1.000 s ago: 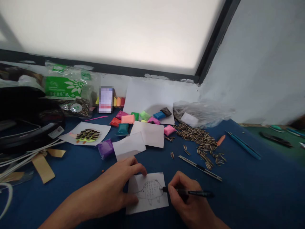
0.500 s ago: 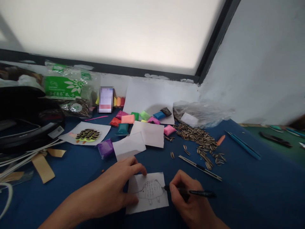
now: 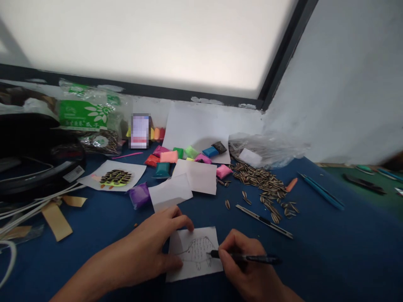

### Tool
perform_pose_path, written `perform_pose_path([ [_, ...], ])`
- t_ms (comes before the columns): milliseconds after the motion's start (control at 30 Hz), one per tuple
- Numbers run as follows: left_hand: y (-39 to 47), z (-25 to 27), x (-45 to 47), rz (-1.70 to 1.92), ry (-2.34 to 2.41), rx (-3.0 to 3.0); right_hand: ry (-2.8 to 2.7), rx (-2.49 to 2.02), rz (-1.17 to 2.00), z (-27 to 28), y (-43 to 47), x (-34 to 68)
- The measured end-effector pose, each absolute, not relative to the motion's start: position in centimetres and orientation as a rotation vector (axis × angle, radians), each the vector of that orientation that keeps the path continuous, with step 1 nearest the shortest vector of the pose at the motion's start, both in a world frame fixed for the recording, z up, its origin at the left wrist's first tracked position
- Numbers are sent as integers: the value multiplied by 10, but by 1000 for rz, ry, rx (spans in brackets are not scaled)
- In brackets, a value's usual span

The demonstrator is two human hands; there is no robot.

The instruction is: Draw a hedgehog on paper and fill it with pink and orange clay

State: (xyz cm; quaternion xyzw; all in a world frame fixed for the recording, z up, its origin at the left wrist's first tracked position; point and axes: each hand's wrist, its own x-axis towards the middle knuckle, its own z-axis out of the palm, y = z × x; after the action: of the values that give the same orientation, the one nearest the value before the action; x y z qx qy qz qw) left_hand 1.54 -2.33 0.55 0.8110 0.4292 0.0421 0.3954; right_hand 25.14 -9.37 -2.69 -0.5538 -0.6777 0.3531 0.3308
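A small sheet of white paper (image 3: 179, 272) lies on the blue tabletop, bearing a pen-drawn animal with rows of short marks over its back. Resting on its left side, my left hand (image 3: 157, 243) has thumb and fingers spread apart along the edge. My right hand (image 3: 248, 260) grips a black pen (image 3: 262, 259), its tip at the lower right part of the drawn body. Above the paper are two blank paper pieces (image 3: 201, 178) and a purple clay packet (image 3: 139, 196).
A slim utility knife (image 3: 264, 221) and heaped sunflower seeds (image 3: 258, 180) lie to the right, with blue tweezers (image 3: 321, 191) beyond. Colourful clay packets (image 3: 169, 157) cluster at the back. A seed-covered picture (image 3: 116, 178), white cables (image 3: 31, 212) and a seed bag (image 3: 91, 117) are at left.
My right hand has shifted slightly left, bringing the pen tip from the drawing's right edge onto the lower part of the body. My left hand and the paper stay put.
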Motion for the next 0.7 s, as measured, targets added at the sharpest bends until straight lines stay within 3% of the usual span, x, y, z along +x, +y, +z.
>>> perform_pose_path([
  [700,-23,6,14,77,1104,2051,-1828,-1426,912,-23,-93,251],
])
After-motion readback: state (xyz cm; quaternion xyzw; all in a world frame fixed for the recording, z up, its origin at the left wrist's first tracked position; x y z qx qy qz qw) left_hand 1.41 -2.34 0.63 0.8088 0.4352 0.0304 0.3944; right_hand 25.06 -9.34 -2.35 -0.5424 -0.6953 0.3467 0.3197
